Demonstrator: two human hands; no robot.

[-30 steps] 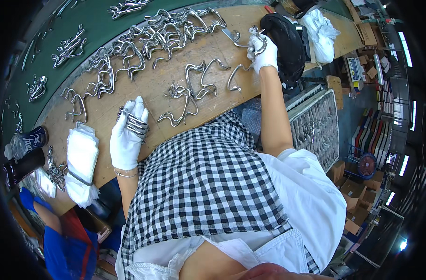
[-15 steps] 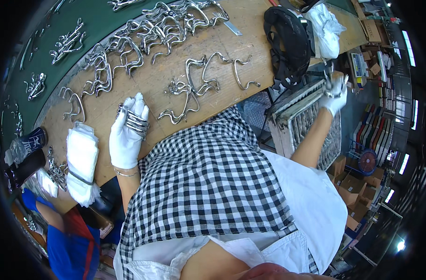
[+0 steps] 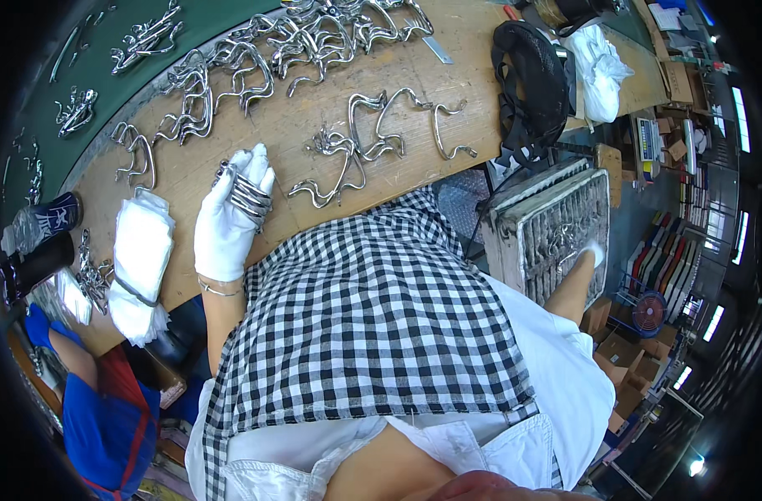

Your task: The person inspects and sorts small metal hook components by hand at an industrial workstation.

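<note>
My left hand [image 3: 228, 230], in a white glove, is curled palm up above the wooden table and holds several small shiny bent metal pieces [image 3: 249, 200]. My right arm reaches down to my right, and only a bit of my gloved right hand [image 3: 595, 253] shows at a grey slatted crate [image 3: 504, 242]. Its fingers are hidden, so I cannot tell what they hold. Shiny metal pieces [image 3: 562, 243] lie on the crate beside the forearm. In front of me on the table rests a loose group of bent chrome rods [image 3: 353, 138].
A long heap of bent chrome rods [image 3: 314, 42] runs along the table's far side. A stack of white plastic bags [image 3: 141, 250] lies left of my hand. A black bag [image 3: 531, 83] sits at the right end. Someone in blue [image 3: 105, 426] is at lower left.
My right hand has dropped from above the crate down to it, and the metal pieces it carried are no longer seen in it. My left hand keeps its pieces. The view has shifted slightly.
</note>
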